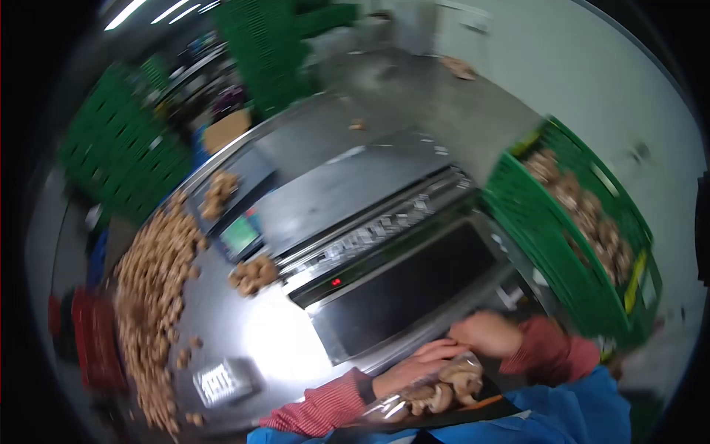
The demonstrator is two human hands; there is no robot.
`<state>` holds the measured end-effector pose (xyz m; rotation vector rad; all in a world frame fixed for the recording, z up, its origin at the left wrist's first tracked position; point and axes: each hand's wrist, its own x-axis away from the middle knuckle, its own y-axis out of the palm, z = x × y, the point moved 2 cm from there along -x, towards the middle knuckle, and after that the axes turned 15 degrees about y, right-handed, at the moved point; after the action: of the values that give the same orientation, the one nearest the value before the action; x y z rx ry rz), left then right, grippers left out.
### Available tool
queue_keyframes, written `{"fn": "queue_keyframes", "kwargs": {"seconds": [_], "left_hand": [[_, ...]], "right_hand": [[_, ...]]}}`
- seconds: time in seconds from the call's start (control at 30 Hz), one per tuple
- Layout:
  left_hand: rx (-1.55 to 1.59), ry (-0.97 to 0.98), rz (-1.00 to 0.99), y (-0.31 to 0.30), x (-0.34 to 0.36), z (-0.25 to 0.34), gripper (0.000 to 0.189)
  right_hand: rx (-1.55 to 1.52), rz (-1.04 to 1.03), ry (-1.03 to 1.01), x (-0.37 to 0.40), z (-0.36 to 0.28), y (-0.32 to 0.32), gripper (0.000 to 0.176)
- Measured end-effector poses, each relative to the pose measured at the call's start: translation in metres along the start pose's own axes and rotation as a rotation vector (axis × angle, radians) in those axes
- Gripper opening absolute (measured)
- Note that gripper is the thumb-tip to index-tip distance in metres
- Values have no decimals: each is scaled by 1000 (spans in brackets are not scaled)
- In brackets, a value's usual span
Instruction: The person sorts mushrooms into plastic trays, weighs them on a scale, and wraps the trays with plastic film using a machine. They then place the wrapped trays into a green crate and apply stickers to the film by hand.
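Left hand (416, 368) holds mushroom bag (444, 388), right hand (484, 333) beside, at machine (399, 288) edge.

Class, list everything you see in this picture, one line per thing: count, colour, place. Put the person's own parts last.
Loose mushrooms: one long heap, brown, left side of the table.
Small mushroom piles: two, brown, near the display.
Steel table: one, silver, centre.
Machine: one, grey with a dark panel, on the table.
Display: one, green screen, left of the machine.
Grey device: one, near corner of the table; too blurred to name.
Crate of mushrooms: one, green, right.
Stacked crates: several, green, upper left.
Red crate: one, far left.
Bag of mushrooms: one, clear, bottom centre.
Left hand: red sleeve, on the bag.
Right hand: red sleeve, by the machine's edge.
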<state>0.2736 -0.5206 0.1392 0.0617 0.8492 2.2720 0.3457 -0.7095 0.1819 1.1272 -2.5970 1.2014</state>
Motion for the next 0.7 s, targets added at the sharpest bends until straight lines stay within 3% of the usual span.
{"fn": "queue_keyframes", "kwargs": {"seconds": [0.03,0.1,0.17,0.23,0.33,0.43,0.5,0.57,0.63,0.67,0.7], "left_hand": [[230,-176,1,7,-3,4,45],[550,-475,19,20,-9,8,46],[595,-580,-11,26,-17,1,40],[566,-612,9,29,-24,-11,34],[375,-492,74,35,-42,-27,26],[41,-245,98,37,-87,-38,18],[-237,-151,15,30,-126,-44,13],[-582,-157,-202,16,-166,-49,10],[-708,46,-291,40,-228,-33,10],[-746,105,-299,54,-261,-29,10],[-859,186,-366,76,-296,-20,10]], "right_hand": [[274,89,152,2,11,-22,33],[-19,427,120,32,-37,-76,38],[103,591,-283,49,-65,-66,45],[367,150,-132,62,-70,-33,52],[191,11,-6,77,-41,-36,55],[-75,87,258,113,5,-60,49],[-335,392,353,156,44,-89,38],[-506,802,439,201,94,-123,34],[-575,1168,435,252,143,-157,27],[-205,1317,458,278,159,-174,28],[-782,1420,647,288,156,-186,31]]}}
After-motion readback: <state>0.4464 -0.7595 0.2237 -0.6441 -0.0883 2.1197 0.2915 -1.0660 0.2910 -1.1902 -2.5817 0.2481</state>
